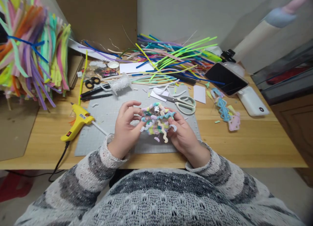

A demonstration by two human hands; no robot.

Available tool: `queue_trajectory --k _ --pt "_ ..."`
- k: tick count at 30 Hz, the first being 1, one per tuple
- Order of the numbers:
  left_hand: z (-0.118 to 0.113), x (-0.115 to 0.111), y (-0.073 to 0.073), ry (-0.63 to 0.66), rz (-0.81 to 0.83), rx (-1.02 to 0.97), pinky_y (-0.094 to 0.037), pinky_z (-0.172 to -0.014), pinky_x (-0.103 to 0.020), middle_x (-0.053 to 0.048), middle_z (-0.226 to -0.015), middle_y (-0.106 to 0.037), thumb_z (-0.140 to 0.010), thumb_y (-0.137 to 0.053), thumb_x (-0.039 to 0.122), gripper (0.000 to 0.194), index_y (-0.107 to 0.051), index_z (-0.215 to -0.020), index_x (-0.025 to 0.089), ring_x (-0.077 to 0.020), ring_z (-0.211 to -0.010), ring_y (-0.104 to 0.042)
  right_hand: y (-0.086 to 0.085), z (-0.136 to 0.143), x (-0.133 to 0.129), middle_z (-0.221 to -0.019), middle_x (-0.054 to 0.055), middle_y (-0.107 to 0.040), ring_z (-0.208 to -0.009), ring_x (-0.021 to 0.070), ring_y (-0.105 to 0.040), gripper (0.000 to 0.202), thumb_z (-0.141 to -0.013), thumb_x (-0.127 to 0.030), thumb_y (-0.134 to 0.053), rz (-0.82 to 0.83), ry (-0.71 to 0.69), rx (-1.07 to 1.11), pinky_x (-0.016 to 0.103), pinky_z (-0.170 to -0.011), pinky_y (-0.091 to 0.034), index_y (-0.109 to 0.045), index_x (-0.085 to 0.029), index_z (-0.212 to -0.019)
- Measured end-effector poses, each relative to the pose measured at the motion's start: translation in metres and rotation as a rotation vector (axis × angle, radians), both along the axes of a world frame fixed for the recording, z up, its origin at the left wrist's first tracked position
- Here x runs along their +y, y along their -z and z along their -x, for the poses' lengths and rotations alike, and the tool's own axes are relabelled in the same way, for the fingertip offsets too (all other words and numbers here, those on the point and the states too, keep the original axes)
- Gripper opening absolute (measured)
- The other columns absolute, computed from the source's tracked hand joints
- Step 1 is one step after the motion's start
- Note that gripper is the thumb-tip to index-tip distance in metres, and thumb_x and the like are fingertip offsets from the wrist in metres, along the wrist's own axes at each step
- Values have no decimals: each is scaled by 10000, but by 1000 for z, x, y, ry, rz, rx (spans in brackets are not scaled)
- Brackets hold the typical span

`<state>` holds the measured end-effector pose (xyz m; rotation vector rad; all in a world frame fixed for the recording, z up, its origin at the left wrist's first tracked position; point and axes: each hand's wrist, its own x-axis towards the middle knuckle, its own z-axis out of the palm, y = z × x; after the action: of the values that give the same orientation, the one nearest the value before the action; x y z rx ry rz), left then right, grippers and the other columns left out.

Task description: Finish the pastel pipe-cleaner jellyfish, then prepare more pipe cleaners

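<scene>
Between my two hands is a small pastel craft piece (156, 120) built of wavy and curled pipe cleaners in blue, pink, cream, yellow and lilac. My left hand (128, 126) grips its left side, with the thumb in front. On the opposite side, my right hand (183, 131) has its fingers closed around the edge. The piece is held above a grey cutting mat (97, 144). Just beyond it lie scissors with pale handles (184, 105) and a spool of clear thread (119, 84). The back of the piece is hidden.
A yellow glue gun (78, 120) with its cord lies left. Bundled pipe cleaners (29, 50) stand at far left; loose pipe cleaners (176, 56) pile at the back. To the right are a dark-screened phone (226, 77), a white power bank (253, 101) and zigzag-bent pipe cleaners (223, 110).
</scene>
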<state>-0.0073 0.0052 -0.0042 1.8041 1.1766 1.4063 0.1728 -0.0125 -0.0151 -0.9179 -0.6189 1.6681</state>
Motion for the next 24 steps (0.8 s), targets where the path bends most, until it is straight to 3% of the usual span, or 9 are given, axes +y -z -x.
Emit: queue_trajectory --k 4,7,13,19,24 --pt "1 -1 -4 -37 -117 120 -573 -797 -319 -63 -1172 -525 -802 -654 125 116 -623 -886 198 -192 -1066 -578 4 -1 1 -995 -33 -637 -774 112 -587 347 -738 -329 -740 25 -28 12 256 -654 -518 -604 -301 -1055" --pt "2 0 -4 -21 -73 172 -568 -808 -352 -82 -1220 -509 -844 -597 145 121 -645 -943 194 -199 -1043 -594 8 -2 2 -972 -29 -632 -727 117 -578 317 -773 -353 -698 15 -70 -26 272 -629 -517 -566 -295 -1055" --pt "6 8 4 109 -28 341 -432 -1023 -474 -119 -1228 -522 -863 -542 194 232 -647 -1069 179 -249 -1151 -521 11 2 2 -1158 -11 -617 -894 129 -600 345 -796 -334 -690 -82 -86 -79 253 -701 -529 -588 -312 -1126" --pt "2 14 3 132 129 113 -501 -881 -366 -97 -1121 -584 -801 -619 218 107 -683 -874 172 -227 -1063 -581 13 0 5 -1091 -26 -648 -798 112 -612 346 -768 -351 -711 -94 -91 -57 238 -636 -536 -593 -308 -1091" --pt "-3 15 2 106 94 64 -510 -765 -303 -100 -1099 -588 -729 -619 170 107 -636 -834 156 -228 -1057 -571 11 -2 9 -1007 -27 -684 -795 137 -653 398 -724 -328 -739 -43 -113 37 321 -712 -583 -559 -294 -1078"
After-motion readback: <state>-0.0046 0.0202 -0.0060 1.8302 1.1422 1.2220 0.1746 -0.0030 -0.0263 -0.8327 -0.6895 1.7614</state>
